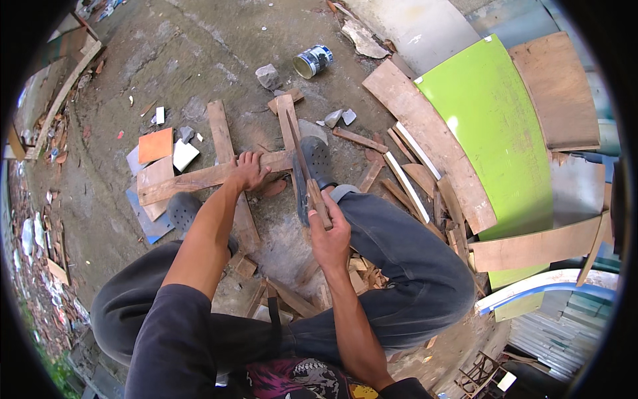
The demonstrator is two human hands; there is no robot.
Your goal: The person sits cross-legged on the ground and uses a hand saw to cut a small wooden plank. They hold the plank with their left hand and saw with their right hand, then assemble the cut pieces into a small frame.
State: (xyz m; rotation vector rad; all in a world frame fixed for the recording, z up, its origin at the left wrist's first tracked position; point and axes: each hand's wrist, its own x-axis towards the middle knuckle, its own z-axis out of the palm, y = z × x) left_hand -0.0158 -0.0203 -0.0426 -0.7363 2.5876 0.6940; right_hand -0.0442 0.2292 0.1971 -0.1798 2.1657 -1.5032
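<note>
A wooden plank (206, 178) lies crosswise over two other boards, a left one (221, 130) and a right one (286, 110). My left hand (248, 171) grips the plank near its right end, with the fingers over its far edge. In my right hand (329, 233) is the wooden handle of a handsaw (301, 151). The saw's blade appears almost edge-on and points away from me, beside the plank's right end. Whether the teeth touch the wood, I cannot tell. My right shoe (319, 161) is close to the blade; my left shoe (183, 211) is beside the plank.
Tiles (156, 145) lie at the plank's left end. Beyond are a grey stone (268, 76) and an open tin can (312, 61) on its side. Wood strips (407, 183) and a green panel (495, 126) are on the right. Offcuts (362, 272) lie between my legs.
</note>
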